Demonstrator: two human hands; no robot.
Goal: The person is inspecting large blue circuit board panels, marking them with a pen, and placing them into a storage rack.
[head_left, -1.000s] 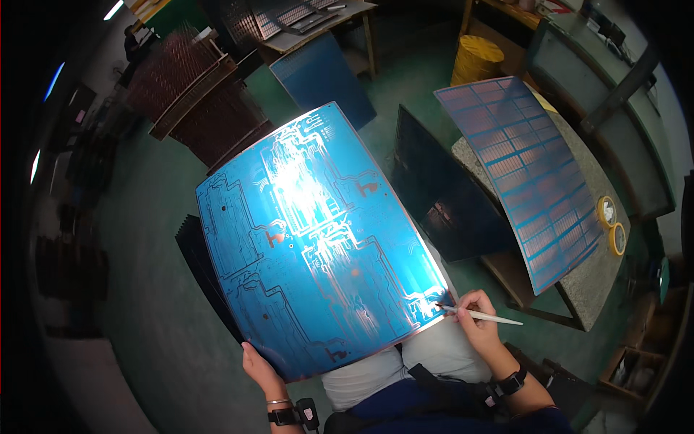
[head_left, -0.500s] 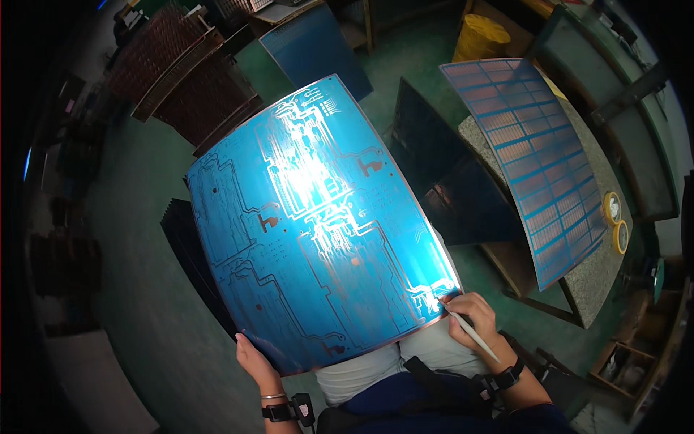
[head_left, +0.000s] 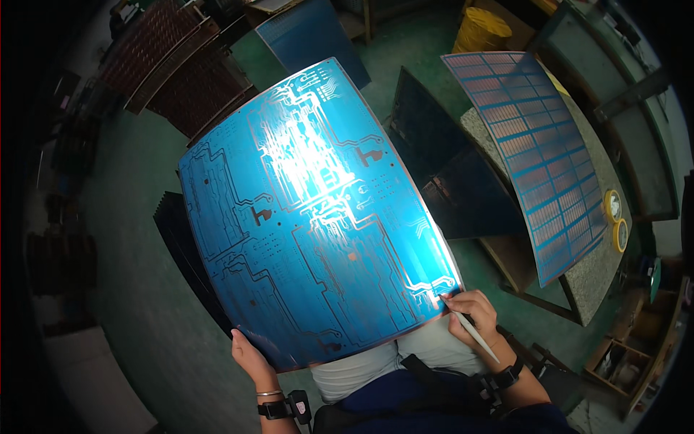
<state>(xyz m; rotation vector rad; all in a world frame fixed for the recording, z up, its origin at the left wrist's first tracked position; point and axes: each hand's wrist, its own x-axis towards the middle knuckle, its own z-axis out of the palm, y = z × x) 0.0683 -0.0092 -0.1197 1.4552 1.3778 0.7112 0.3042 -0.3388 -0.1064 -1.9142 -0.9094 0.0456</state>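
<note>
A large blue circuit board panel [head_left: 289, 231] with copper-coloured tracks is tilted above my lap, bright glare running down its middle. My left hand [head_left: 253, 359] is closed on its lower left edge, the fingers hidden underneath. At the lower right corner, my right hand [head_left: 478, 312] pinches a slim white pen-shaped tool [head_left: 477, 338]. The tool's tip is at the panel's face near that corner, too small to make out clearly. My right fingers also rest against the corner.
To the right, another blue and copper panel [head_left: 538, 159] leans on a speckled tabletop [head_left: 593, 289] beside two yellow tape rolls [head_left: 616, 220]. Dark panels [head_left: 455, 173] stand between. Racks [head_left: 181, 72] are at the back left, a yellow drum [head_left: 483, 32] at the back right.
The panel's far end has shifted slightly up and left in the picture, and the glare has spread on it. Both hands keep their grips.
</note>
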